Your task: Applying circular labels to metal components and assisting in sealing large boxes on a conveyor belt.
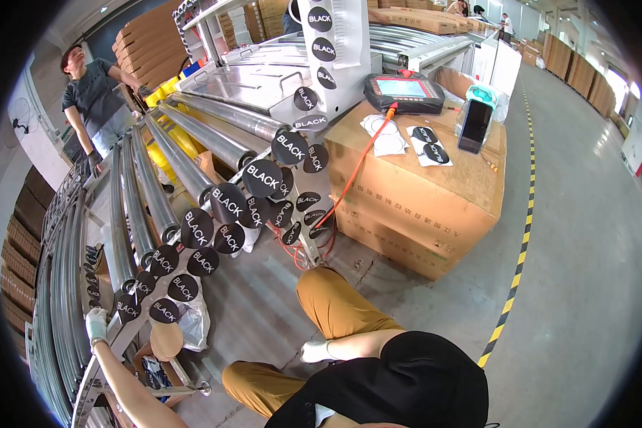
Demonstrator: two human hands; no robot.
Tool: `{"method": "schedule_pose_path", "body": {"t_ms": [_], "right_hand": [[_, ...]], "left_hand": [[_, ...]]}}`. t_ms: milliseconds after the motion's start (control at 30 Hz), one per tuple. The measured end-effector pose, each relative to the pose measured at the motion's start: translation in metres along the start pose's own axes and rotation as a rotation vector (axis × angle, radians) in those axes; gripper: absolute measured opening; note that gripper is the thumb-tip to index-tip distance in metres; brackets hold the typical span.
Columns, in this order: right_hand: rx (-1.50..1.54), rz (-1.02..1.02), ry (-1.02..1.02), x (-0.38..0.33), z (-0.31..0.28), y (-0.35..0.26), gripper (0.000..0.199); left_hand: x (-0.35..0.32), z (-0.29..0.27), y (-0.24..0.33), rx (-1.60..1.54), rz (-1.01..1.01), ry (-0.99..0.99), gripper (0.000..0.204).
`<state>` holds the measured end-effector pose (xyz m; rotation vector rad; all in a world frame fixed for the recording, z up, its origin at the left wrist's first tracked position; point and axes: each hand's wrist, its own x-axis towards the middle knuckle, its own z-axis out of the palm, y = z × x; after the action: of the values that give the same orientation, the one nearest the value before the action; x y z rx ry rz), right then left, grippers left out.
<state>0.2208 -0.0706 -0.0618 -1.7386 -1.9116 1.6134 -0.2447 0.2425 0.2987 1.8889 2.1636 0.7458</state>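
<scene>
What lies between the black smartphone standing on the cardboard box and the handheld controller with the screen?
In the head view, only bare top of the brown cardboard box lies between the black smartphone and the black handheld controller; its orange cable runs off leftward.

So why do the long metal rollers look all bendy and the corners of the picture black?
Head view: the fisheye lens bows the straight silver metal rollers and the yellow-and-black striped floor line toward the rim and leaves the corners dark; daylight glares white at the upper right; the centre stays sharp, with the white-gloved left hand near the rim.
</scene>
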Motion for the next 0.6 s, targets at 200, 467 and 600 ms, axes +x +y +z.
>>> {"method": "schedule_pose_path", "body": {"t_ms": [200,467,600], "right_hand": [[0.128,0.098,0.018,-0.006,-0.004,-0.007,0.027],[-0.245,-0.165,0.0,0.014,0.012,0.014,0.021],[-0.231,-0.17,0.007,0.013,0.01,0.011,0.02]], "left_hand": [[0.0,-0.001,-0.002,-0.041,-0.006,-0.008,0.013],[0.004,0.0,-0.002,0.0,-0.019,-0.012,0.014],[0.006,0.0,-0.011,-0.039,0.0,-0.008,0.013]]}}
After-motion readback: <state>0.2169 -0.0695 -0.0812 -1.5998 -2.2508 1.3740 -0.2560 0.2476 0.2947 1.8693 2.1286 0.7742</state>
